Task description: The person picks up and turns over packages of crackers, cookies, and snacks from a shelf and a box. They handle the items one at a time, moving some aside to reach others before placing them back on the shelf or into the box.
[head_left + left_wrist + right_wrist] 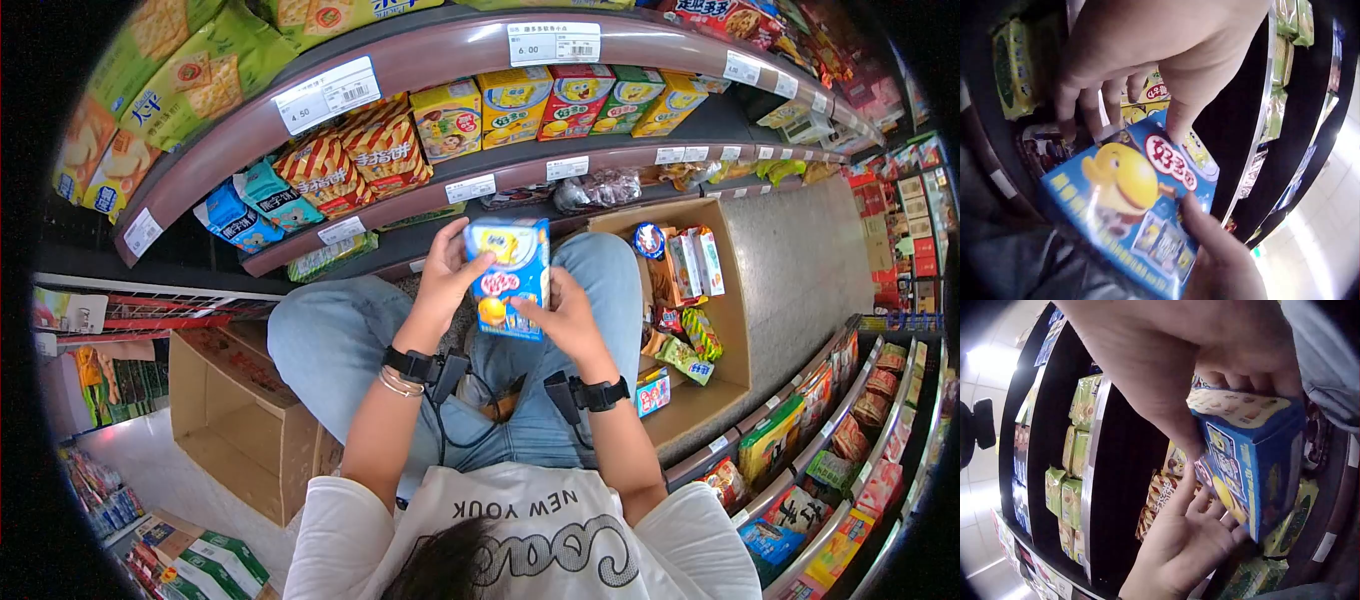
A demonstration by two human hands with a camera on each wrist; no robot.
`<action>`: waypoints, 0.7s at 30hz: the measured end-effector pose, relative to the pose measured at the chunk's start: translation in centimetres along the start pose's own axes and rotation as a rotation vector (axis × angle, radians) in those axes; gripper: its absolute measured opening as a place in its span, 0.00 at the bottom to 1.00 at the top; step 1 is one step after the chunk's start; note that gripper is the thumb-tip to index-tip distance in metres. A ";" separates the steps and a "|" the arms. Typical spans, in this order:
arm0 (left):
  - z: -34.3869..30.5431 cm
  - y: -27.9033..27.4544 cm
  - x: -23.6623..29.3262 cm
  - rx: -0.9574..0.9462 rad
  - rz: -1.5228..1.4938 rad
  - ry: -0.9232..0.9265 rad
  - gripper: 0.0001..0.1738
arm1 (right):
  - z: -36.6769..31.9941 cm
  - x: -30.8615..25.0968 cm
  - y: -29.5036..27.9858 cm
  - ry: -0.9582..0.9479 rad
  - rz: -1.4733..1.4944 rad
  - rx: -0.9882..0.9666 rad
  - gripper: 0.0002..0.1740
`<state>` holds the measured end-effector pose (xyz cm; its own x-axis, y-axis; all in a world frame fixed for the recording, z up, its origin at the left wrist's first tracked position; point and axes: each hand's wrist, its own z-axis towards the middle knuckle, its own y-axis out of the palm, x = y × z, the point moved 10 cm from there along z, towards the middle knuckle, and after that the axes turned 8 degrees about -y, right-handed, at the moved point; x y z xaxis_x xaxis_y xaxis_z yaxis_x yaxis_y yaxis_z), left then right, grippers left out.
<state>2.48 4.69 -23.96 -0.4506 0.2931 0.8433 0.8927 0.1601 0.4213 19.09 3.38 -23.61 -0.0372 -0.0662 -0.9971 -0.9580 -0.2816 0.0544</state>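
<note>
A blue snack box with a yellow cartoon figure on its front is held between both hands above the lap. The left hand grips its left side, thumb over the front and fingers behind. On the opposite side, the right hand grips the lower edge, its thumb lying on the front in the left wrist view. Seen from the right wrist, the box shows its printed end, with the left hand against its lower part.
Ahead, a shelf holds upright snack boxes and striped biscuit packs. An open carton with assorted snacks stands right of the knees. Another cardboard box sits at the left. Curved shelves of packets line the right.
</note>
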 end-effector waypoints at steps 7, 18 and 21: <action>0.1 1.1 -1.5 -0.026 0.124 0.043 0.35 | -0.9 -2.3 3.5 -0.055 0.010 -0.124 0.38; -1.9 2.5 -2.4 -0.292 0.030 -0.099 0.34 | -1.1 -3.7 3.5 -0.195 -0.121 -0.081 0.37; -2.0 2.9 -2.4 -0.262 0.036 -0.174 0.34 | -1.2 -6.1 3.1 -0.378 -0.377 -0.058 0.33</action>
<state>6.14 2.61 -24.11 -0.3934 0.4548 0.7990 0.8707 -0.0949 0.4826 16.70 1.73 -17.31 0.1962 0.3958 -0.8971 -0.9077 -0.2729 -0.3189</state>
